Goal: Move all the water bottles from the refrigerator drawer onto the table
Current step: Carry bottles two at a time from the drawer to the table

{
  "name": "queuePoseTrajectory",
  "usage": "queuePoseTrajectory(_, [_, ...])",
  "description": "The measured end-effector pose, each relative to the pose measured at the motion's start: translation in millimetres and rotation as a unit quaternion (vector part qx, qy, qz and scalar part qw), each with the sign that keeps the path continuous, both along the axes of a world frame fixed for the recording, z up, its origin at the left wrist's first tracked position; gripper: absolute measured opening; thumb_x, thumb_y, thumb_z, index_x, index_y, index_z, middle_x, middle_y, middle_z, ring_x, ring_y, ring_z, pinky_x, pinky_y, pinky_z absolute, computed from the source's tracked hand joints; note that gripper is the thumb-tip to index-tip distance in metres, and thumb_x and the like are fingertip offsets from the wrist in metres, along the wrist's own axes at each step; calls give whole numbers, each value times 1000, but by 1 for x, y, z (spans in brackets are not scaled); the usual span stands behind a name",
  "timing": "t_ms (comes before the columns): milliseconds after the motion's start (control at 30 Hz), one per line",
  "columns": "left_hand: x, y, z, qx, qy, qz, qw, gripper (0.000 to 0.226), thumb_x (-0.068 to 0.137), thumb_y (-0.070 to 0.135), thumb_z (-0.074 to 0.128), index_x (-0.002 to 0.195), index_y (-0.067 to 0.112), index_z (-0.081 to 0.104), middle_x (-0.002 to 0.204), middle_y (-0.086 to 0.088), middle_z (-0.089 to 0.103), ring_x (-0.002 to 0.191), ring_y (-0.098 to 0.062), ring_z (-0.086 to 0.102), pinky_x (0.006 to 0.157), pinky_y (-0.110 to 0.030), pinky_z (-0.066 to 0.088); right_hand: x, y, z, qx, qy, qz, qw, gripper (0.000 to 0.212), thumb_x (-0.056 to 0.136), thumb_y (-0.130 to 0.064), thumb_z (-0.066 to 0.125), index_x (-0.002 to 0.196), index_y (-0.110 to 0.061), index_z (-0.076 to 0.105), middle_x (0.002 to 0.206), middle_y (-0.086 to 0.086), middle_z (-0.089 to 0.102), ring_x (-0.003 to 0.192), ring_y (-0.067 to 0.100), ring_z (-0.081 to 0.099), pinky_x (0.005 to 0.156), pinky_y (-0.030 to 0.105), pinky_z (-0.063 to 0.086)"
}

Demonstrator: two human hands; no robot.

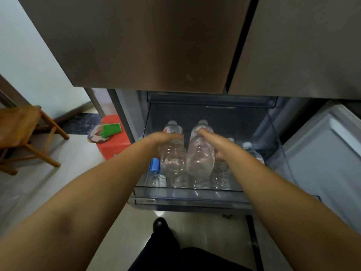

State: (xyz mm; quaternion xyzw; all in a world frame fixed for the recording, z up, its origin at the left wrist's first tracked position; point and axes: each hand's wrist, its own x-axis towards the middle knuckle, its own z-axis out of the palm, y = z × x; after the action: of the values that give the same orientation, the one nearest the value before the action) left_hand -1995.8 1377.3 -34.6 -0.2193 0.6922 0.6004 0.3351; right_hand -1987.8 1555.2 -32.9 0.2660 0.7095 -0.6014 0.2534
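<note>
The refrigerator drawer (187,194) is pulled out below the closed steel doors. Two large clear water bottles lie side by side above the others in it. My left hand (162,140) is wrapped around the left bottle (172,159). My right hand (214,142) grips the right bottle (199,157). Several smaller bottles lie underneath: one with a blue label (154,169) at the left, one with a white cap (252,151) at the right. The table is out of view.
A wooden chair (23,133) stands on the tiled floor at the left. A red stool (115,143) with a green sponge (111,129) on it sits beside the fridge. An open white drawer or door (322,153) juts out at the right. My shoe (160,224) is below the drawer.
</note>
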Motion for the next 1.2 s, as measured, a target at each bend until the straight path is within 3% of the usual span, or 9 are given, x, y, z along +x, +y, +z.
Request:
queuePoseTrajectory(100, [12, 10, 20, 70, -23, -6, 997, 20, 86, 28, 65, 94, 9, 62, 64, -6, 68, 51, -20, 68, 51, -31, 57, 15, 9, 29, -109, -11, -26, 994, 42, 84, -36, 68, 112, -5, 58, 87, 14, 68, 73, 25, 69, 68, 36, 59])
queuePoseTrajectory(233, [34, 30, 40, 109, -18, -41, 993, 27, 87, 34, 63, 100, 10, 62, 91, -9, 68, 78, -23, 66, 75, -37, 55, 38, 31, 40, -196, -2, -46, 980, 41, 88, -37, 64, 116, -6, 60, 75, 15, 73, 65, 25, 73, 64, 38, 61])
queuePoseTrajectory(367, [57, 45, 52, 154, -5, -30, 988, 31, 87, 35, 63, 102, 8, 61, 85, -12, 71, 77, -24, 67, 77, -38, 55, 64, 51, 45, -237, 6, -99, 966, 58, 83, -44, 69, 127, -8, 54, 95, 18, 71, 79, 30, 73, 70, 44, 59])
queuePoseTrajectory(533, [74, 64, 60, 226, -3, -59, 972, 43, 87, 40, 62, 116, 9, 56, 106, -15, 68, 92, -27, 66, 87, -42, 54, 98, 76, 58, -230, 53, -155, 959, 47, 84, -32, 70, 122, -8, 55, 102, 17, 69, 87, 30, 70, 87, 49, 55])
queuePoseTrajectory(700, [95, 95, 73, 251, 2, -170, 953, 40, 90, 37, 59, 115, 7, 58, 103, -14, 68, 92, -26, 65, 89, -42, 51, 153, 97, 64, -41, 152, -230, 960, 72, 73, -29, 77, 133, -16, 38, 118, 12, 63, 99, 31, 68, 87, 50, 55])
queuePoseTrajectory(833, [118, 107, 72, 211, 81, -269, 936, 26, 90, 24, 62, 110, 7, 59, 78, -7, 73, 66, -18, 71, 63, -31, 59, 215, 86, 69, 154, 193, -286, 926, 75, 76, -29, 74, 138, -23, 30, 112, -1, 56, 99, 21, 59, 83, 36, 52])
queuePoseTrajectory(933, [140, 112, 64, 191, 108, -339, 915, 10, 90, 18, 63, 99, 16, 60, 75, -5, 69, 61, -16, 68, 60, -28, 57, 262, 74, 59, 238, 206, -315, 895, 76, 81, -27, 72, 142, -24, 25, 111, -3, 53, 96, 18, 55, 78, 30, 43])
queuePoseTrajectory(1100, [198, 134, 27, 59, 256, -513, 817, 43, 74, 27, 79, 109, 12, 58, 95, -4, 68, 84, -17, 66, 73, -23, 54, 356, 45, 21, 336, 154, -414, 832, 89, 69, -37, 73, 143, -31, 24, 118, 4, 58, 97, 23, 62, 83, 38, 53])
queuePoseTrajectory(1200, [242, 144, 5, -6, 289, -534, 795, 64, 73, 31, 80, 122, 9, 46, 108, -2, 59, 95, -19, 59, 80, -29, 49, 412, 29, -1, 356, 75, -455, 813, 98, 56, -51, 64, 143, -38, 21, 119, 7, 58, 101, 29, 62, 87, 46, 53])
